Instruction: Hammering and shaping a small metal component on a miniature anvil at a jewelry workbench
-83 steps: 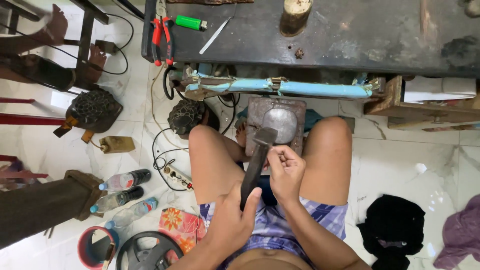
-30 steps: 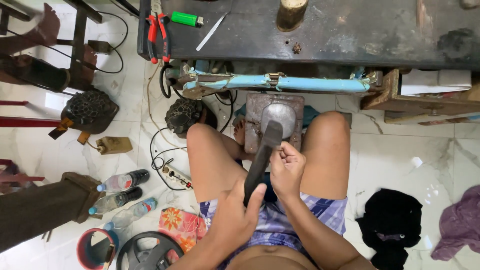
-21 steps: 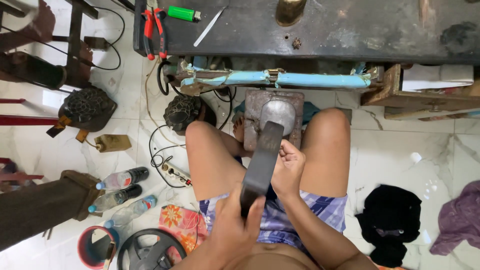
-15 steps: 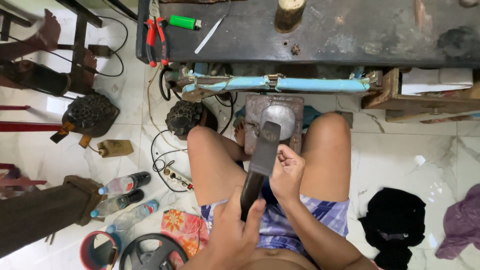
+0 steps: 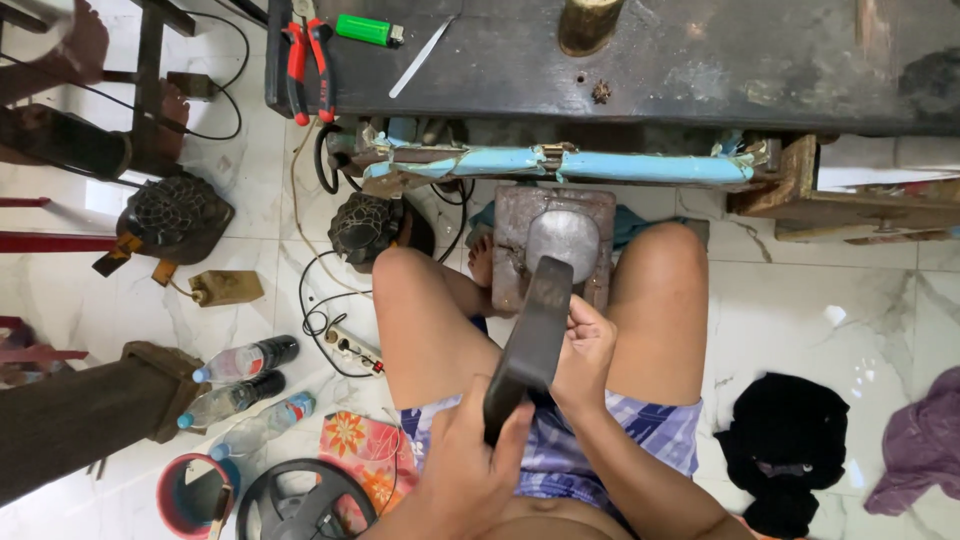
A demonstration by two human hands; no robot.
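Across the top, a dark, scarred workbench [image 5: 700, 60], with a pale blue padded bar [image 5: 560, 165] strapped along its underside. White marble-pattern floor tiles [image 5: 820, 330] all around. At lower left, a dark wooden block [image 5: 80, 425]; at lower right, a black cloth heap [image 5: 790, 450] and a purple one [image 5: 925, 445]. Between the bare knees, a rusty square metal block [image 5: 555, 245] with a shiny domed centre, standing on the floor just below the bench edge. Above that dome, slanting down toward the lap, a long dark flat-faced mallet [image 5: 530, 335]. Left hand [image 5: 475, 470] wrapped tight round the mallet's lower handle. Right hand [image 5: 585, 350] curled into a loose fist just beside the mallet head, near the block's front edge; whatever sits inside the fingers too hidden to tell. On the floor at left, three clear plastic bottles [image 5: 240, 390] lying side by side with blue and white caps, dark bands where labels sit. Beside them a red floral-print pouch [image 5: 360, 450]. On the bench corner, red-handled pliers [image 5: 305, 60], a green lighter [image 5: 370, 30], a thin metal strip [image 5: 420, 55].
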